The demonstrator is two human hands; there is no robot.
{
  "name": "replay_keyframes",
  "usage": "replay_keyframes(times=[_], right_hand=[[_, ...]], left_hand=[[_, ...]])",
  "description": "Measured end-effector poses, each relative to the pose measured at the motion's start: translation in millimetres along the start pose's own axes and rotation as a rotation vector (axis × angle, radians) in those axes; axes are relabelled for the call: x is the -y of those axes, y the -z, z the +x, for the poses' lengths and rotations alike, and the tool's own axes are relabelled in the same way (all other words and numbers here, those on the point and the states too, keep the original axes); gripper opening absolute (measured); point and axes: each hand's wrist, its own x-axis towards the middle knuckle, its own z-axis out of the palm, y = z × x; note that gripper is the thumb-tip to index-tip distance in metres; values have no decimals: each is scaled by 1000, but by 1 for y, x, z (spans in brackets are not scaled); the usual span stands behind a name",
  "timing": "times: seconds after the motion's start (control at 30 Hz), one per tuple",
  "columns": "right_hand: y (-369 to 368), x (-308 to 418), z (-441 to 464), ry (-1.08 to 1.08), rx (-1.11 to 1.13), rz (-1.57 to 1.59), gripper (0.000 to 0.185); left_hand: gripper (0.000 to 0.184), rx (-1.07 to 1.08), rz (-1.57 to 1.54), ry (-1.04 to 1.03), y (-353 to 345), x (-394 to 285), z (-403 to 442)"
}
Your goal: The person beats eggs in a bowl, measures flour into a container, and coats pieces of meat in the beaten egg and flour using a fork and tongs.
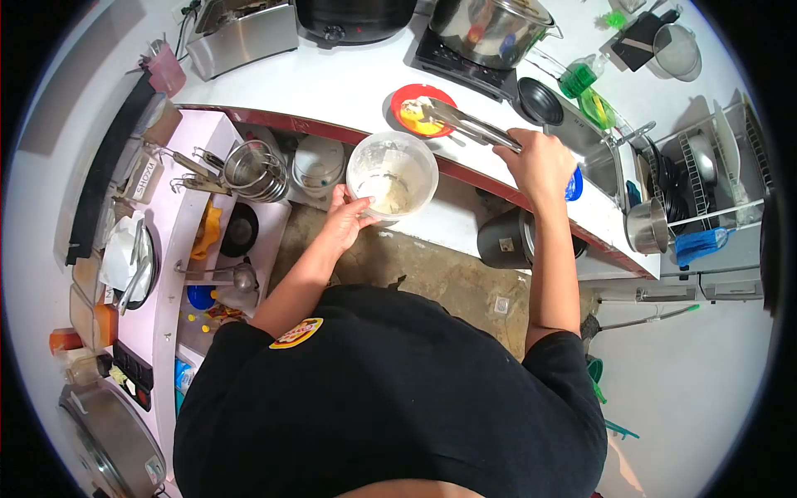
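My left hand (344, 220) grips a clear plastic tub (426, 162) by its lower rim, thumb over the edge. The tub is tilted so that its inside faces me, and whitish, flour-like residue lies on its bottom and wall. In my right hand (538, 162) is a pair of metal tongs (477, 126), pointing left above the counter. Their tips are over a red bowl (415, 89) near the counter's edge. Something yellow (422, 127) and something white show in the bowl; whether the tongs pinch the white piece I cannot tell.
Behind the bowl stands a black stove (465, 68) bearing a large steel pot (490, 33). A small black pan (540, 101) lies beside the sink (594, 145). Strainers (253, 170) hang at the left shelf (158, 319). Below the counter is a dark bin (502, 236).
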Motion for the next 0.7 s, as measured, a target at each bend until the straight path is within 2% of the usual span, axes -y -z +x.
replay_keyframes(times=[0.07, 0.2, 0.37, 0.43, 0.5, 0.57, 0.7], right_hand=[[-23, -2, 14, 12, 38, -41, 23], [-42, 7, 27, 51, 94, -83, 22], [-2, 19, 15, 12, 15, -27, 26], [13, 21, 5, 26, 75, -18, 26], [17, 26, -9, 170, 205, 13, 34], [3, 42, -22, 290, 254, -24, 20], [-60, 69, -40, 563, 177, -155, 9]], left_hand=[[40, -59, 12, -27, -3, -1, -4], [40, -46, 22, -42, 3, -1, -6], [42, -59, 70, -59, 8, -8, -16], [41, -57, 89, -68, 8, -10, -21], [39, -49, 112, -73, 8, -13, -26], [41, 45, 160, -128, 8, -16, -34], [43, 122, 197, -197, 0, -17, -47]])
